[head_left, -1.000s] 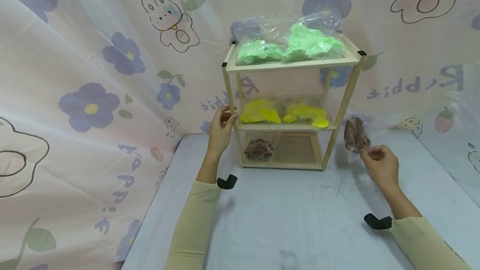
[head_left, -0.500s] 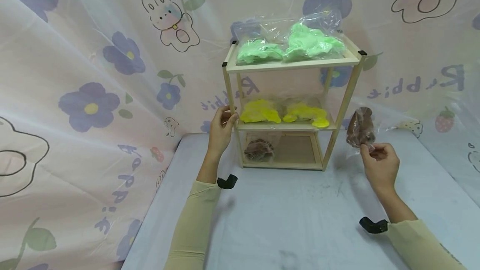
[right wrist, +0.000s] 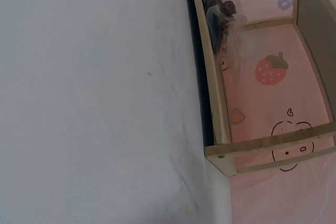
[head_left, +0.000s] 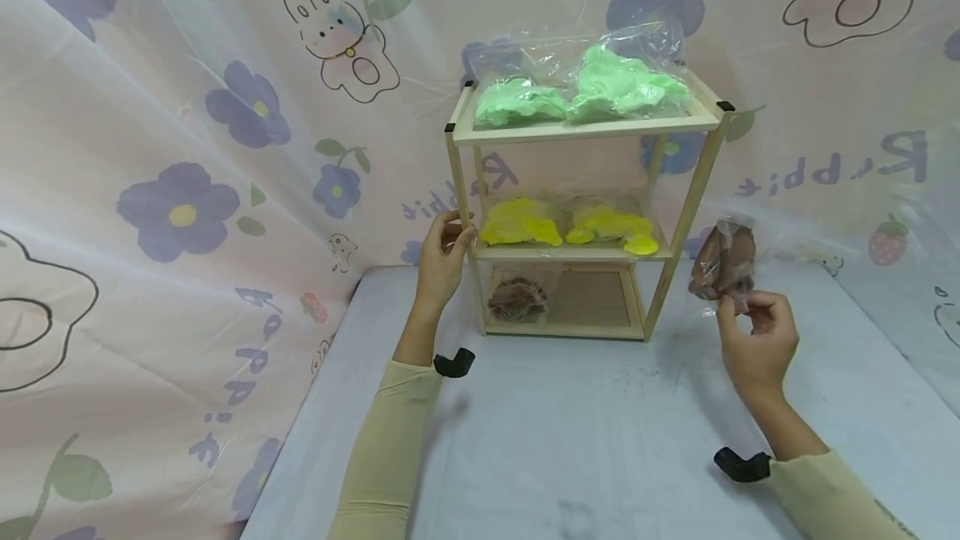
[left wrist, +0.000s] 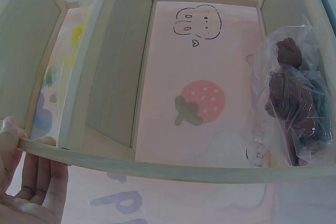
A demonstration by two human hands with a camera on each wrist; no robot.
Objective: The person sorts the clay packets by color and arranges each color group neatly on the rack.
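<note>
A three-level wooden shelf [head_left: 585, 137] stands on the table. My left hand [head_left: 441, 265] grips its front left post, with the thumb on one side and the fingers on the other, as the left wrist view shows. Off the shelf's right side, my right hand [head_left: 761, 348] pinches the lower end of a clear plastic bag of brown, clay-like lumps [head_left: 723, 261], held up above the table. Another bag of brown lumps [left wrist: 286, 95] lies at the left of the bottom level. The right wrist view does not show the right hand.
Bags of yellow, clay-like material [head_left: 521, 222] lie on the middle level. Bagged light green material [head_left: 626, 82] lies on top. A white cloth covers the table [head_left: 570, 423]. Behind and to the left hangs a patterned curtain [head_left: 180, 315].
My right hand has raised the brown bag slightly and turned it, and the right forearm has shifted a little left and down in view. The left hand stays on the post.
</note>
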